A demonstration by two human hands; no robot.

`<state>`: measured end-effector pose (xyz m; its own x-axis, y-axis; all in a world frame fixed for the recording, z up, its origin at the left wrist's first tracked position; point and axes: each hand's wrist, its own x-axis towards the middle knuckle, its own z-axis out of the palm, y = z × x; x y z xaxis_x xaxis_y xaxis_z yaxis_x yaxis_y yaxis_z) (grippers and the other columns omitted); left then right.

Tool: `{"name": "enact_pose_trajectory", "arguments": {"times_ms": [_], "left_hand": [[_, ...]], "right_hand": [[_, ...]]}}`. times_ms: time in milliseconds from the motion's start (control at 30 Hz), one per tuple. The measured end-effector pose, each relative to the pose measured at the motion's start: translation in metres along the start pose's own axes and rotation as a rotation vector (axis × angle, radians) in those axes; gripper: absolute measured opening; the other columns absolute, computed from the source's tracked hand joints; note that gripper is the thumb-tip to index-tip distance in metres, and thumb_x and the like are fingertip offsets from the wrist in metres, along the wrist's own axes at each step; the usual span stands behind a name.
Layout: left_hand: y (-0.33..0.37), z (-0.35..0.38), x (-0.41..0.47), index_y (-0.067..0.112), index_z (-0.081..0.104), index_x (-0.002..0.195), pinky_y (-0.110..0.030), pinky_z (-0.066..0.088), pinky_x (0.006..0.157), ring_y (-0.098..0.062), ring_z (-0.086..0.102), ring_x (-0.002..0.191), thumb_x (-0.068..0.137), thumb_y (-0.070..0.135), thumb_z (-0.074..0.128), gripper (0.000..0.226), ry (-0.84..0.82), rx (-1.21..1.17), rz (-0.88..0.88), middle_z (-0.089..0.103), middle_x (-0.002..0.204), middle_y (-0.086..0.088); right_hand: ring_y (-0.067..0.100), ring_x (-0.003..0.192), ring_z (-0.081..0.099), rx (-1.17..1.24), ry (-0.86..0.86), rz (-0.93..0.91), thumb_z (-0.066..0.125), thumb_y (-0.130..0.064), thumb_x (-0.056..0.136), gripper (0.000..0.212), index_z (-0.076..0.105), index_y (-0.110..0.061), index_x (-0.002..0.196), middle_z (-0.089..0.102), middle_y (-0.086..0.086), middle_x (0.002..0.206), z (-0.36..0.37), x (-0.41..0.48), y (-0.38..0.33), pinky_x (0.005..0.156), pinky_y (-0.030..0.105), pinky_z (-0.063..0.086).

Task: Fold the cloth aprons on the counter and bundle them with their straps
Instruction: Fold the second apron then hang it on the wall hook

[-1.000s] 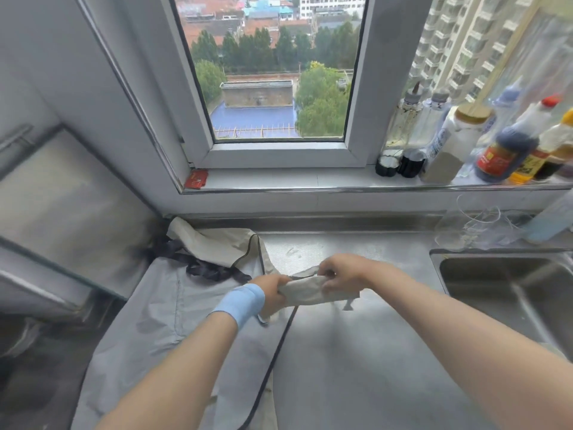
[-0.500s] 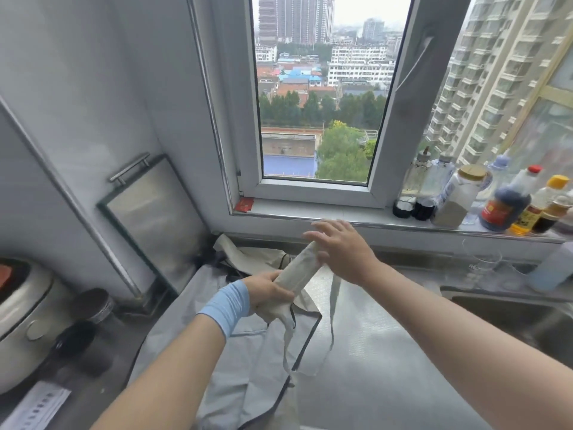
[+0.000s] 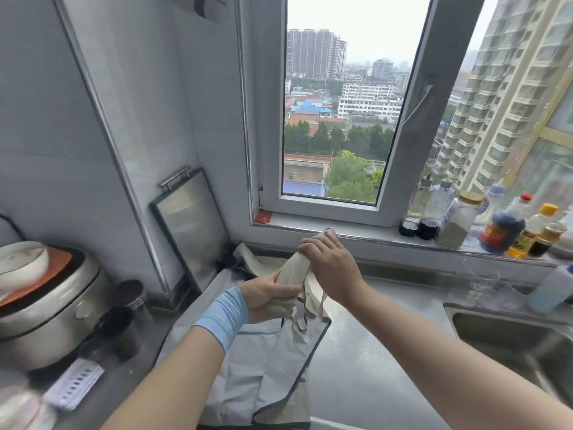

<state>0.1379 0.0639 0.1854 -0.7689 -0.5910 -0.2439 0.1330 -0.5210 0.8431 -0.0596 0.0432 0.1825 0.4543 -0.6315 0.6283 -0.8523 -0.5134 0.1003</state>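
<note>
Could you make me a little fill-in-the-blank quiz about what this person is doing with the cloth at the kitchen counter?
1. Both hands grip a beige apron that is ____ into a tight bundle.
2. The left hand has a light ____ band at its wrist.
3. A grey apron lies flat on the ____.
4. The sink is on the person's ____ side.

Missing words: rolled; blue; counter; right
</note>
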Motion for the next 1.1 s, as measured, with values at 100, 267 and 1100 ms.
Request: {"name": "enact_pose_trajectory", "arguments": {"times_ms": [100, 267, 1100], "left_hand": [[0.005, 0.007, -0.014, 0.01, 0.041, 0.129, -0.022, 0.046, 0.045, -0.01, 0.051, 0.048, 0.088, -0.004, 0.058, 0.046, 0.034, 0.054, 0.059, 0.052, 0.069, -0.003], [0.013, 0.012, -0.022, 0.006, 0.038, 0.135, -0.026, 0.05, 0.052, -0.013, 0.057, 0.06, 0.074, 0.01, 0.077, 0.073, 0.154, 0.167, 0.137, 0.052, 0.087, -0.01], [0.078, 0.023, -0.052, 0.013, 0.057, 0.12, -0.028, 0.046, 0.067, -0.012, 0.052, 0.073, 0.064, 0.015, 0.067, 0.056, 0.421, 0.66, 0.279, 0.063, 0.089, -0.006]], "right_hand": [[0.031, 0.099, 0.059, 0.093, 0.024, 0.106, 0.047, -0.013, 0.086, 0.028, 0.066, -0.011, 0.107, 0.063, 0.01, 0.11, -0.013, 0.006, -0.009, 0.089, 0.044, 0.051], [0.024, 0.082, 0.065, 0.302, -0.152, 0.34, 0.065, -0.012, 0.085, 0.016, 0.073, -0.019, 0.098, 0.072, -0.001, 0.091, -0.033, 0.024, -0.023, 0.07, 0.036, 0.052], [0.018, 0.092, 0.067, 1.285, -0.466, 0.734, 0.077, -0.02, 0.086, 0.016, 0.069, -0.012, 0.098, 0.071, 0.004, 0.095, -0.075, 0.115, -0.054, 0.079, 0.034, 0.058]]}}
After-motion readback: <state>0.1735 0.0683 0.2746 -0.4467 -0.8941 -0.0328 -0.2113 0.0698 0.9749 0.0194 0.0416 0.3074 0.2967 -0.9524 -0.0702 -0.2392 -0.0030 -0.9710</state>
